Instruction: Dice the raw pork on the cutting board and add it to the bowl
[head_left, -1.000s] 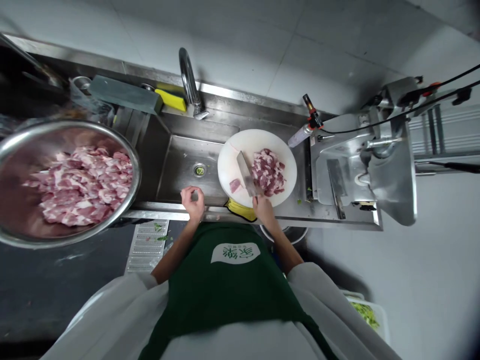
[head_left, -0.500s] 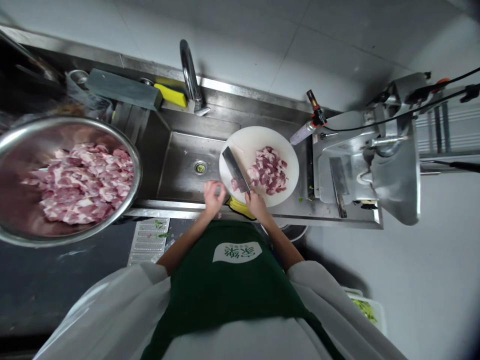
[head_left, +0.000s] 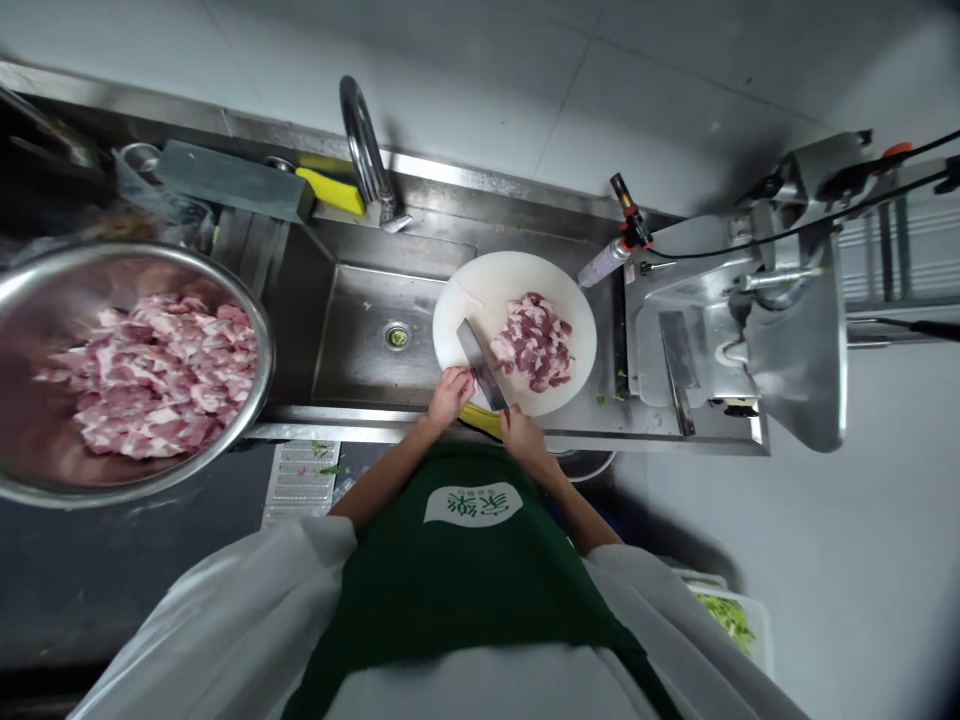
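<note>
My right hand (head_left: pixel 521 437) is closed round the handle of a cleaver (head_left: pixel 484 366), whose blade lies over the left part of a round white cutting board (head_left: pixel 517 268). At the board's lower left edge, my left hand (head_left: pixel 451 392) has its fingers bent together on a small piece of meat (head_left: pixel 472 384), close to the blade. Most of that piece is hidden by the fingers and the blade. To the right of the cleaver sits a pile of cut raw meat (head_left: pixel 534 342). A yellow cloth (head_left: pixel 481 420) shows under the board's near edge.
A large metal bowl (head_left: pixel 266 350) of meat pieces stands at the left. Behind the sink (head_left: pixel 360 345) rises a tap (head_left: pixel 361 140). A blowtorch (head_left: pixel 607 262) stands right of the board, and a slicing machine (head_left: pixel 787 330) with another knife (head_left: pixel 675 370) lies further right.
My left hand has moved right, from beside the board onto the meat at its edge. The cleaver has shifted slightly right and toward me. The view has moved a little.
</note>
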